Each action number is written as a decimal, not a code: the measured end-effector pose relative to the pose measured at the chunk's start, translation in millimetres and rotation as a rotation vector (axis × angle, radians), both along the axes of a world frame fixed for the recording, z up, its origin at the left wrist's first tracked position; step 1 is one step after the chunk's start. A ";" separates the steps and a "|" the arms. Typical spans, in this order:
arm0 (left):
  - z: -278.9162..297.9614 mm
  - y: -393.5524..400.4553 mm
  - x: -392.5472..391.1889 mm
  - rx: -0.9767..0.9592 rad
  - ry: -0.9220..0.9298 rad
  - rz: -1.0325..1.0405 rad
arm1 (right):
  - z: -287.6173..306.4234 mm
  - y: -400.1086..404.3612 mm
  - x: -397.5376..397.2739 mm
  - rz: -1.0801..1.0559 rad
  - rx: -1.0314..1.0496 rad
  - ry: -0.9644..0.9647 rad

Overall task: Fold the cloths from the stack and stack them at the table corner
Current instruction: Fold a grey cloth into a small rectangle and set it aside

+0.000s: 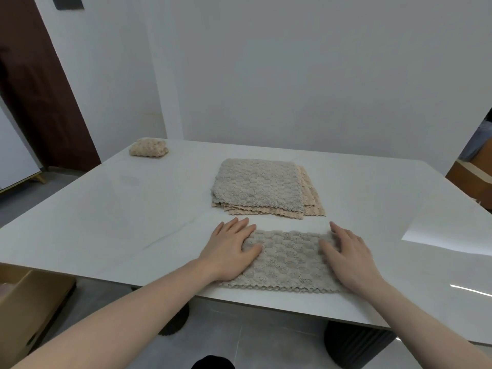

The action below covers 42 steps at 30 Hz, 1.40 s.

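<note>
At the table's (106,209) near edge, flat open left hand (234,249) and right hand (348,258) press a half-folded cloth (287,259) that could spring open or slide off once released.

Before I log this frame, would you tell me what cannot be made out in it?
- Head view: how many cloths the grey-topped stack holds; the layers overlap.
- How many folds the grey textured cloth has; the left hand and right hand lie flat over its ends.
- Whether the small beige folded bundle at the far corner of the white table is one cloth: too small.
</note>
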<state>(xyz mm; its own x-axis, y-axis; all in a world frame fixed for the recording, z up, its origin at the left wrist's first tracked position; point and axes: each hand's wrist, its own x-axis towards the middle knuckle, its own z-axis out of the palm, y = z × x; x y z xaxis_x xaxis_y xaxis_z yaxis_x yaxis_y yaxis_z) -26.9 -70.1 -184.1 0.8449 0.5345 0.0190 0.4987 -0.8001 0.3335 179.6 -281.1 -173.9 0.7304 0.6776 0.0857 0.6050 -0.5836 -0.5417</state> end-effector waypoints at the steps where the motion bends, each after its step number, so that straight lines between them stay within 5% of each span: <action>1: -1.4 -1.6 0.2 0.001 -0.018 0.006 | 0.0 -0.8 2.6 -0.023 -0.079 -0.061; 7: 1.7 1.9 1.6 -0.019 -0.077 0.015 | 10.6 4.8 8.6 -0.077 -0.227 -0.083; 14: 10.2 29.9 6.3 -0.028 -0.224 0.129 | 39.4 12.0 20.8 -0.130 0.140 0.146; 21: 2.1 26.2 6.7 0.021 -0.366 0.131 | 42.8 8.5 26.9 -0.188 0.121 0.316; 42: 0.0 38.8 3.6 -0.355 -0.591 0.236 | 83.2 94.3 -71.7 0.213 0.095 0.620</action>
<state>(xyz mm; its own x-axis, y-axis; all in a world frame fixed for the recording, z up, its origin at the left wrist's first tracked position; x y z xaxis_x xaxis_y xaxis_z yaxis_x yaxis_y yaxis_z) -23.3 -31.4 -184.1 0.6090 0.7597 0.2279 0.3008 -0.4870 0.8200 107.9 -186.8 -90.7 0.5147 0.8228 -0.2411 0.2617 -0.4185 -0.8697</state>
